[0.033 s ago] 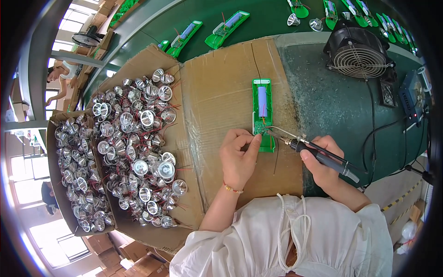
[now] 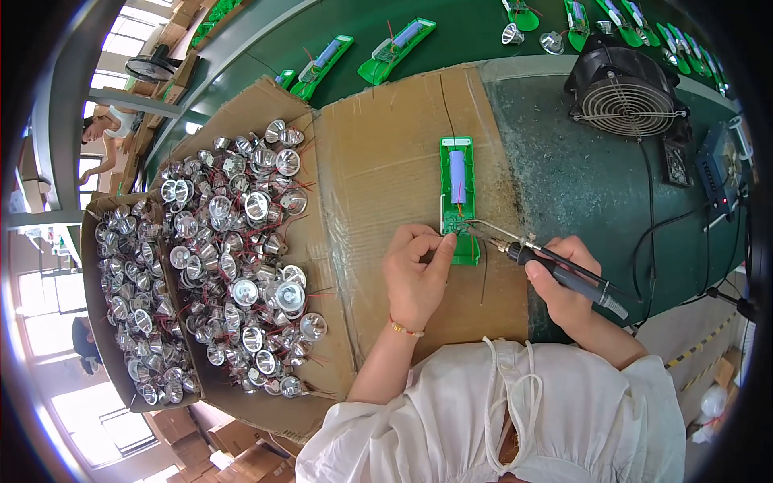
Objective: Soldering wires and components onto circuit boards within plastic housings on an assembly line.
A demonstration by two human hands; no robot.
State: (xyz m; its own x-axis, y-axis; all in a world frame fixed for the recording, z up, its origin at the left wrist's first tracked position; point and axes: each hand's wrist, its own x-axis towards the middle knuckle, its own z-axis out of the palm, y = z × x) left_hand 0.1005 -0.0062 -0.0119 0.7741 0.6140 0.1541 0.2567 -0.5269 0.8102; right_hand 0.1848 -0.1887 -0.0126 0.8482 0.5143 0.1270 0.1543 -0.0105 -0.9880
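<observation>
A green plastic housing lies upright on the cardboard, its open inside facing up. In it sit a purple cylindrical battery and a small green circuit board with thin wires. My left hand is at the board's lower left, thumb and forefinger pinched together; what they hold is too small to make out. My right hand grips a soldering iron with a thin metal tube along it. The iron's tip reaches the board, close to my left fingertips; whether it touches cannot be told.
Cardboard boxes at left hold many silvery reflector cups with red wires. A black fan stands at the back right, near a blue soldering station. More green housings lie along the far bench. Another person is at far left.
</observation>
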